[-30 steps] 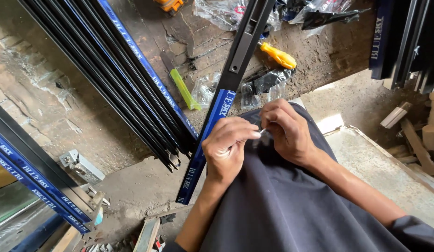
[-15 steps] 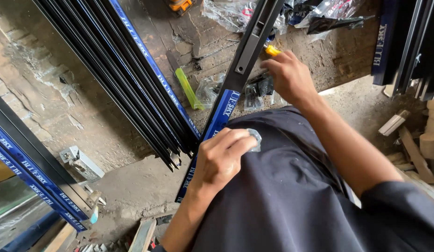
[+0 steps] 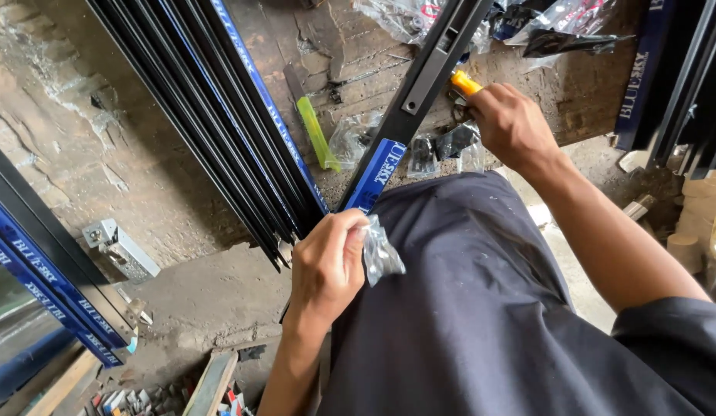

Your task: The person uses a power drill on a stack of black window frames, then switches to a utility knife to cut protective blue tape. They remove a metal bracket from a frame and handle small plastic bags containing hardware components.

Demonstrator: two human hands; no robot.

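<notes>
A green strip (image 3: 317,132) lies beside leaning black bars (image 3: 211,123); a metal bracket (image 3: 119,248) sits lower left.

The right hand (image 3: 512,123) covers most of the yellow tool (image 3: 466,82), so only its handle end pokes out. The clear bag (image 3: 381,253) in the left hand (image 3: 327,270) is too crumpled to tell what's inside. The black bars (image 3: 211,123) are cut off by the top edge.

**Rough workshop floor in daylight**

We see a cracked concrete floor (image 3: 104,154) under soft daylight. Black metal profiles (image 3: 219,115) lean from eleven o'clock, a worn wooden board (image 3: 358,54) lies at twelve, and timber offcuts (image 3: 701,223) sit at three.
</notes>
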